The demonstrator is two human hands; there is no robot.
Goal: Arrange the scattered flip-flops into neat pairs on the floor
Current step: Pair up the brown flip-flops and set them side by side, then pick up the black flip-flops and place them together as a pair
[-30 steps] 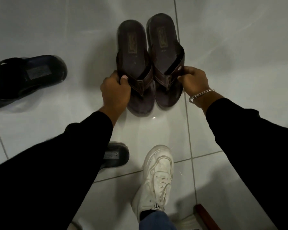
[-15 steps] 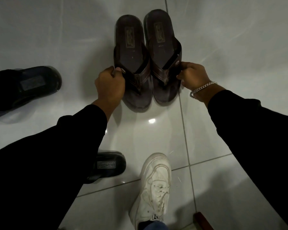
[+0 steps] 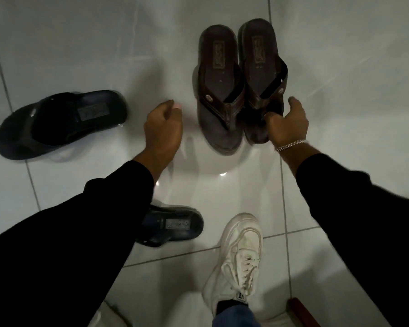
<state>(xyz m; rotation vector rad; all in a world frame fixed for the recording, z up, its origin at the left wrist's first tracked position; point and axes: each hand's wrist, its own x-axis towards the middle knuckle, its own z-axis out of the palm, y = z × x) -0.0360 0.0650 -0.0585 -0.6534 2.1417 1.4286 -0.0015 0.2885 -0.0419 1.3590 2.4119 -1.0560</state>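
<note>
Head view looks down on pale glossy floor tiles (image 3: 85, 43), where the brown pair (image 3: 240, 83) now lies side by side, touching along the inner edges, toes pointing back toward the person. A second ago both hands gripped those two sandals by their straps; now the left hand (image 3: 163, 128) has let go and drifted off to the left, hanging above bare tile between the brown pair and the black flip-flop (image 3: 59, 123). Its fingers are loosely curled and hold nothing. The right hand (image 3: 287, 123) still rests at the toe end of the right brown sandal, thumb spread out along the outer edge and fingers partly open against the front; whether it still pinches the sole or only touches it I cannot tell.

That release suggests to me the brown pair is finished, bar a last nudge from the right side. What remains is the black pair: one lies well to the left, turned sideways, and the second black flip-flop (image 3: 172, 226) sits near the person's white sneaker (image 3: 238, 258), partly hidden under the left sleeve. The two are well apart and angled differently, so they need gathering and lining up. The left hand looks to be heading for the far one.
</note>
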